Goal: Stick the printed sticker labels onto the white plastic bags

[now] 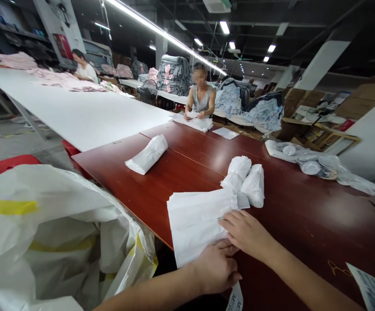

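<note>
A fanned stack of white sheets (196, 216) lies at the near edge of the red-brown table (304, 229). On its right edge rests my right hand (244, 229), fingers stretched over the sheets, with a small greenish thing by the fingertips. My left hand (215, 265) is beside it at the stack's lower corner, its fingers curled in; what they hold is hidden. A white strip with dark print (235, 298) hangs below my left hand. Two white rolled bundles (253, 185) stand just beyond the stack, and another white bundle (148, 154) lies farther left.
A large white sack with yellow stripes (58, 224) stands open at the left. Plastic-wrapped items (316, 164) lie at the right, a printed sheet (368, 287) at the lower right. Across the table a person (202, 97) handles white sheets. A long white table (86, 112) extends left.
</note>
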Available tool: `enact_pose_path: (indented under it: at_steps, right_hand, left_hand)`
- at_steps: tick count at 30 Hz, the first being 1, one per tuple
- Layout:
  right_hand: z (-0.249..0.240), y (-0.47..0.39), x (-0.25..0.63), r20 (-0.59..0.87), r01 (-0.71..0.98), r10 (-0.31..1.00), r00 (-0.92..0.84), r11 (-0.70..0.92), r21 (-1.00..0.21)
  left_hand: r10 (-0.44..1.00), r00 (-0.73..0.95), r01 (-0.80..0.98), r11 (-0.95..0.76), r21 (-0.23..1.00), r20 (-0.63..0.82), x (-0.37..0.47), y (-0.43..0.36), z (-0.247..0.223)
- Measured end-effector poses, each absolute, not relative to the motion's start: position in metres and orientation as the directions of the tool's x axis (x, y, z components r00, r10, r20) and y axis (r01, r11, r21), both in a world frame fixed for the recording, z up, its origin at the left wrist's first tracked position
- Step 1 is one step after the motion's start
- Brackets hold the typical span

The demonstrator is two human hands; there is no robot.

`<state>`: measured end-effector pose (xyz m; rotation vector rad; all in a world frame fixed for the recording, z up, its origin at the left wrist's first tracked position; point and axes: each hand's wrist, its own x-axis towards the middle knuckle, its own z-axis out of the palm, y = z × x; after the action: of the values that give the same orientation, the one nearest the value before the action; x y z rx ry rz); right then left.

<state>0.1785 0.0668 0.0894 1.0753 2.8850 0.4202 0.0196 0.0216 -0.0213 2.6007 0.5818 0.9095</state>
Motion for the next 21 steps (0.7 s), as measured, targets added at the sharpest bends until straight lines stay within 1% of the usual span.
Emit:
enact_pose_path:
  at_steps: [4,5,7,9,12,13,14,15,16,17,18,19,20,21]
  right_hand:
    - [0.073,0.074,0.119,-0.018,0.461,0.476,-0.879,0.859,0.222]
    - [0.068,0.075,0.105,-0.038,0.427,0.444,-0.895,0.880,0.208]
    - [0.062,0.077,0.081,-0.064,0.405,0.421,-0.905,0.898,0.173]
    - [0.064,0.081,0.064,-0.073,0.463,0.473,-0.878,0.878,0.121]
    - [0.086,0.092,0.062,-0.074,0.638,0.637,-0.768,0.770,0.000]
    - [0.096,0.097,0.069,-0.041,0.703,0.702,-0.711,0.709,-0.054]
    - [0.106,0.101,0.082,0.032,0.758,0.765,-0.643,0.641,-0.122]
    - [0.114,0.105,0.098,0.141,0.796,0.822,-0.551,0.569,-0.205]
    - [0.118,0.108,0.118,0.278,0.815,0.865,-0.418,0.492,-0.306]
    - [0.119,0.110,0.140,0.417,0.801,0.873,-0.255,0.432,-0.416]
    - [0.116,0.110,0.161,0.508,0.764,0.858,-0.076,0.377,-0.524]
    - [0.108,0.107,0.181,0.542,0.716,0.835,0.096,0.321,-0.620]
    - [0.096,0.103,0.198,0.518,0.675,0.832,0.201,0.266,-0.689]
    - [0.081,0.096,0.212,0.455,0.651,0.857,0.240,0.206,-0.731]
  left_hand:
    - [0.614,0.726,0.412,-0.749,0.520,0.309,0.027,0.018,-0.035]
    - [0.631,0.723,0.426,-0.728,0.537,0.282,0.028,0.018,-0.037]
    - [0.624,0.725,0.404,-0.728,0.554,0.292,0.028,0.019,-0.036]
    - [0.569,0.744,0.328,-0.768,0.550,0.352,0.024,0.016,-0.028]
    - [0.390,0.788,0.097,-0.843,0.528,0.477,0.013,0.009,-0.003]
    - [0.338,0.782,0.015,-0.850,0.526,0.524,0.007,0.008,0.007]
    - [0.321,0.762,-0.042,-0.842,0.538,0.562,0.000,0.010,0.017]
    - [0.358,0.733,-0.054,-0.817,0.574,0.578,-0.007,0.015,0.026]
    - [0.460,0.681,-0.014,-0.770,0.638,0.570,-0.014,0.024,0.034]
    - [0.599,0.622,0.060,-0.679,0.732,0.504,-0.021,0.035,0.039]
    - [0.721,0.568,0.114,-0.547,0.829,0.397,-0.027,0.047,0.041]
    - [0.803,0.535,0.141,-0.392,0.909,0.263,-0.031,0.059,0.041]
    - [0.826,0.519,0.147,-0.339,0.929,0.220,-0.034,0.069,0.040]
    - [0.835,0.520,0.146,-0.295,0.944,0.181,-0.036,0.077,0.038]
